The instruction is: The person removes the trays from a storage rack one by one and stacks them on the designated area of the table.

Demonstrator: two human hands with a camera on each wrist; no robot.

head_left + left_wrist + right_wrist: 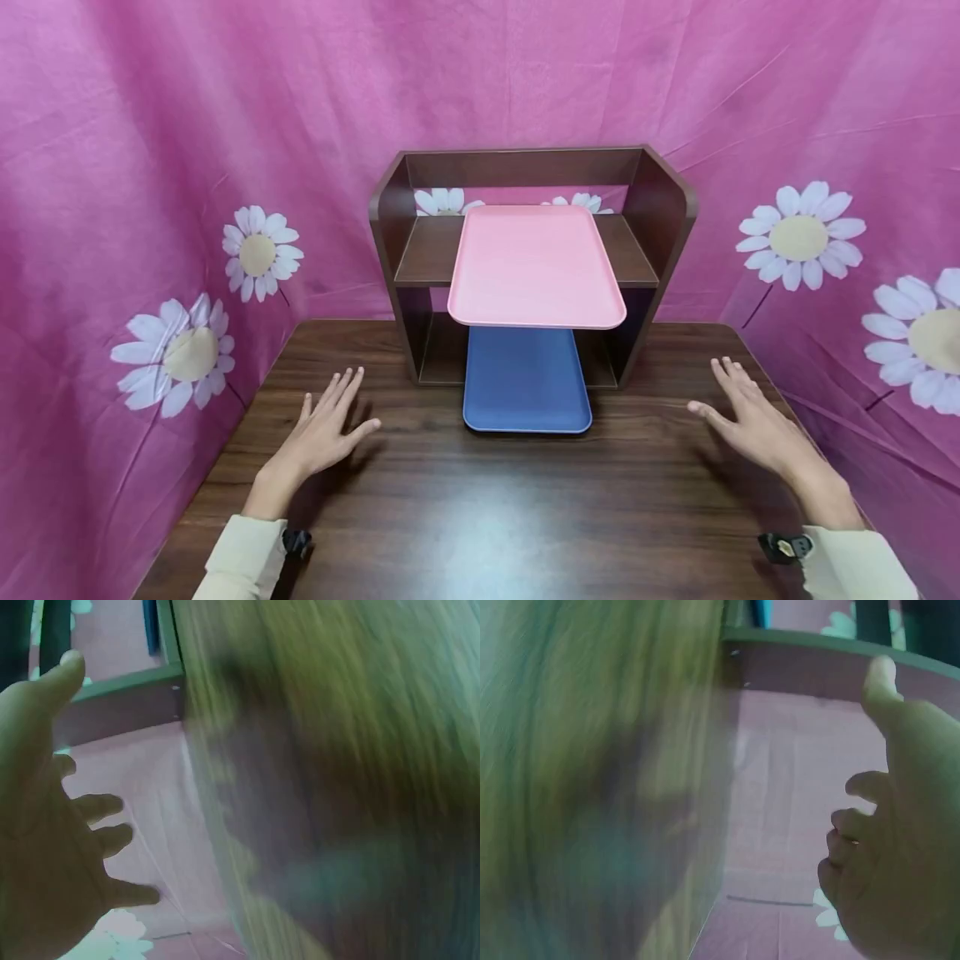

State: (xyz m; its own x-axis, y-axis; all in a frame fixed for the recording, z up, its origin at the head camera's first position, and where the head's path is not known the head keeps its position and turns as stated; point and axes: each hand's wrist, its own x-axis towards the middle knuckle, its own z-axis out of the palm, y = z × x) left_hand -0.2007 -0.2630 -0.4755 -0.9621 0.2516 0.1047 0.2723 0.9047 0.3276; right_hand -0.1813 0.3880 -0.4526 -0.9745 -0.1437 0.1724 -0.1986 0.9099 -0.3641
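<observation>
Hands (fingers straight) flanking blue tray

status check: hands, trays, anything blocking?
Left hand and right hand open, flat over the table, holding nothing. Pink tray on shelf, overhanging; blue tray below, sticking out. Nothing between hands and trays.

Pink tray, blue tray, dark brown wooden shelf and table, magenta daisy-printed cloth

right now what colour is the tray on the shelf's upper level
Pink; the tray on the shelf shows best in the head view.
</observation>
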